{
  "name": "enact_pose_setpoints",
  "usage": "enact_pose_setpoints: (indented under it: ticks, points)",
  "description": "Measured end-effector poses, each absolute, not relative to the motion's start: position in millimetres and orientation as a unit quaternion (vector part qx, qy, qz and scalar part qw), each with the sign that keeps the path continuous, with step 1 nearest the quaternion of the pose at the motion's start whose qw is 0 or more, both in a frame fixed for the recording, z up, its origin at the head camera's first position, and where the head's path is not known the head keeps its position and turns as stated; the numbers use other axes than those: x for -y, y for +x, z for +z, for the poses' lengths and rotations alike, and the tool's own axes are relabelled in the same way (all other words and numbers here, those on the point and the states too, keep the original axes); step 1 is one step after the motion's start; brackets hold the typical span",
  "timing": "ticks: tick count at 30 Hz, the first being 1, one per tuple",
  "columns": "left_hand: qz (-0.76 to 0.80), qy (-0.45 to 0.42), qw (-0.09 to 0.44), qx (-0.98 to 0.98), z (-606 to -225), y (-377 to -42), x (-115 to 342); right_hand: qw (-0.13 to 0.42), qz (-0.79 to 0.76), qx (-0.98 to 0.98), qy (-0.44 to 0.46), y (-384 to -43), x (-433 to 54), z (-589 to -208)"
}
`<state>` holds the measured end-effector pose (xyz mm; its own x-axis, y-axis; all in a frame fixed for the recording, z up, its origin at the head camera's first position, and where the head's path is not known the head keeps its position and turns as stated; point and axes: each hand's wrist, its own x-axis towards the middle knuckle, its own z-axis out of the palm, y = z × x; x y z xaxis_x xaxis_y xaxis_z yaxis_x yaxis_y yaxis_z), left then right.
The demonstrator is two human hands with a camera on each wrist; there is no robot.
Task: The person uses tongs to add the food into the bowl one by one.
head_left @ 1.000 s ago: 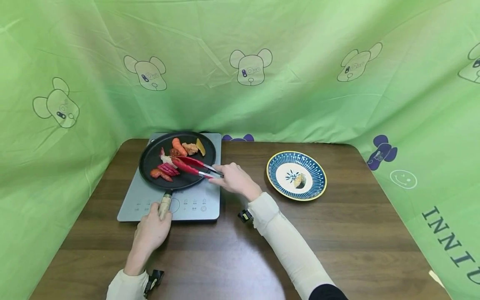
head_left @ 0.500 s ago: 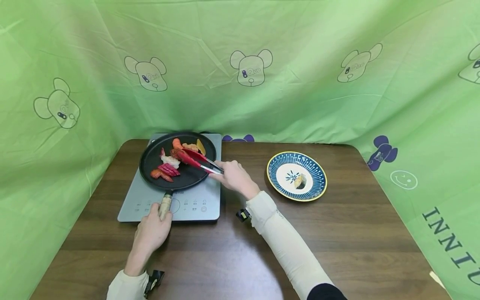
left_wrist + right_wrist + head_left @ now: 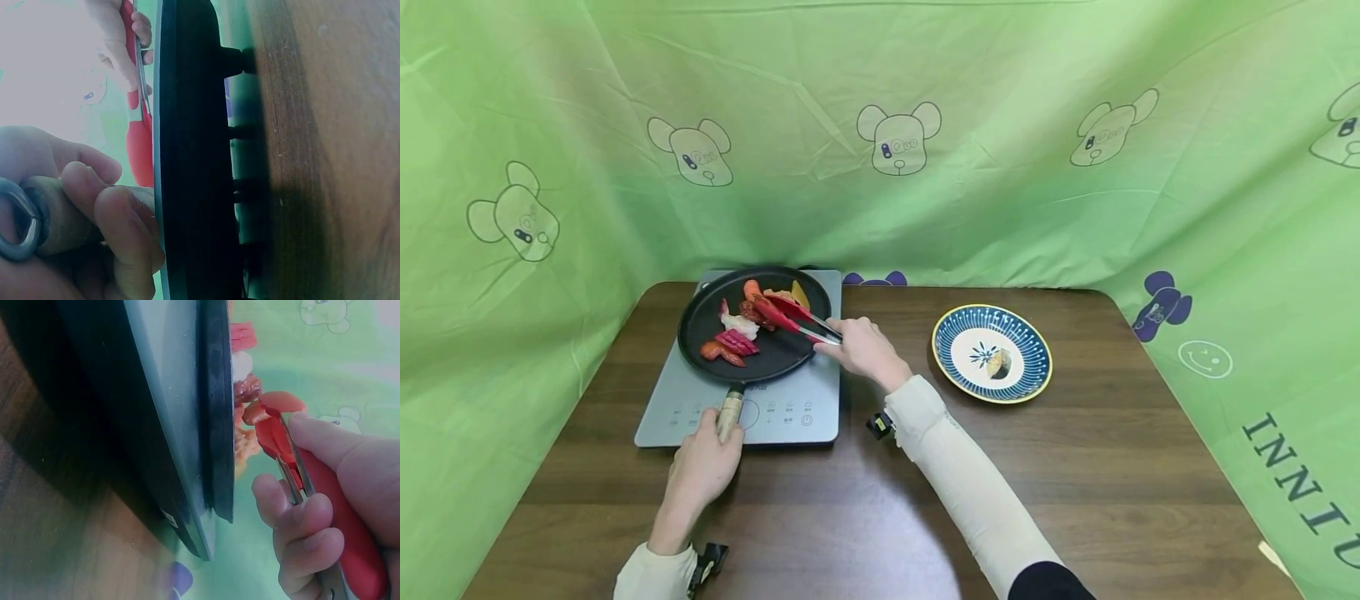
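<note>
My left hand (image 3: 703, 462) grips the pale handle (image 3: 731, 406) of a round black frying pan (image 3: 778, 358). In my right hand (image 3: 868, 354) are red-and-metal tongs (image 3: 767, 312), their tips over the pan at a glossy brown piece of food (image 3: 247, 389). Whether the tips pinch that piece is unclear. Around it lie a shrimp (image 3: 744, 326), a ridged magenta piece (image 3: 736, 341), an orange-red piece (image 3: 722, 352), a carrot-like piece (image 3: 751, 288) and a yellow wedge (image 3: 800, 293). A crumbly tan piece (image 3: 247, 445) is partly hidden behind the tongs.
Beneath the pan is a pale flat induction cooker (image 3: 801, 400) on the wooden table (image 3: 1075, 483). To the right, a blue-patterned plate (image 3: 955, 379) bears a small yellow-and-dark piece (image 3: 998, 364). A green printed cloth (image 3: 1000, 217) hangs behind and at the sides.
The tongs' tips have shifted from over the shrimp to the brown piece, slightly right and farther back. The shrimp lies slightly farther right. My left hand has stayed on the handle.
</note>
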<state>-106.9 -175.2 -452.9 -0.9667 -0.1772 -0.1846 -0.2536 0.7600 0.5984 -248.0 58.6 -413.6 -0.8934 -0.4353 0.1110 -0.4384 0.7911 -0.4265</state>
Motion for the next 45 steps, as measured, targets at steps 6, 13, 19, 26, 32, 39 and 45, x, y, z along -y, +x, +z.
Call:
enact_pose_setpoints:
  ticks: [6,13,19,26,32,39,45]
  points:
    - [0.327,-0.116,0.059,-0.936,-453.6,-106.9,175.4,-0.006,0.221,0.95,0.222,-250.4,-55.8,-412.0]
    - [0.324,-0.117,0.059,-0.937,-453.0,-106.0,176.1,-0.02,0.227,0.951,0.208,-252.7,-54.1,-409.7]
    - [0.324,-0.112,0.058,-0.938,-452.9,-105.7,176.4,-0.021,0.217,0.954,0.204,-253.4,-55.0,-413.9]
    - [0.326,-0.11,0.058,-0.937,-452.2,-106.0,176.3,-0.024,0.233,0.952,0.197,-251.8,-59.7,-412.1]
    - [0.325,-0.112,0.057,-0.937,-452.3,-105.8,176.3,-0.001,0.237,0.952,0.195,-250.2,-67.3,-407.4]
    - [0.327,-0.104,0.058,-0.937,-452.7,-105.6,176.8,0.027,0.23,0.954,0.192,-244.8,-82.4,-401.6]
    - [0.326,-0.105,0.057,-0.938,-452.2,-105.3,177.1,0.055,0.218,0.953,0.205,-236.1,-100.4,-393.7]
